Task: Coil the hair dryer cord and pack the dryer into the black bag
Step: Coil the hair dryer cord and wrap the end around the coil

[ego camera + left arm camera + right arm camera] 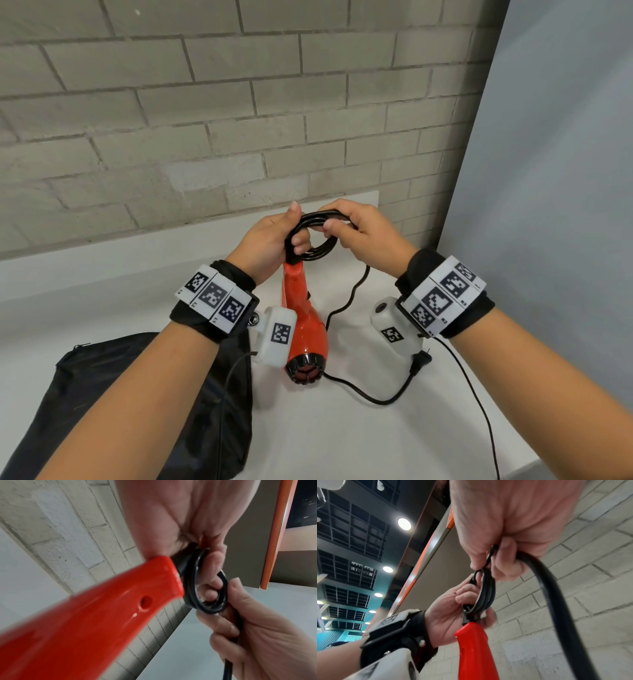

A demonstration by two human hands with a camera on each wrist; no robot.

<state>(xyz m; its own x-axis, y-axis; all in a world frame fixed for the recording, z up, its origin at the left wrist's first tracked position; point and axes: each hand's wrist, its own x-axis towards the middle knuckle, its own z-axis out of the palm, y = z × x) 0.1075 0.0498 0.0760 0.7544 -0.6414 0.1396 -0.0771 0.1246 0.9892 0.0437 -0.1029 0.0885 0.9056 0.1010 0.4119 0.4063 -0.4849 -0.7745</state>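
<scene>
A red hair dryer [303,318] hangs nozzle-down above the white counter, its handle [96,612] [476,649] pointing up. My left hand [270,240] holds the top of the handle with its fingers curled through a small coil of black cord [313,236] [205,588] [485,592]. My right hand [356,229] grips the far side of that coil and the loose cord [556,601] running out of it. The rest of the cord [373,397] trails over the counter to the plug [419,363]. The black bag [113,404] lies flat at lower left.
A grey brick wall [205,120] rises right behind the white counter [342,438]. A pale panel [555,171] closes the right side. The counter's edge runs along the lower right.
</scene>
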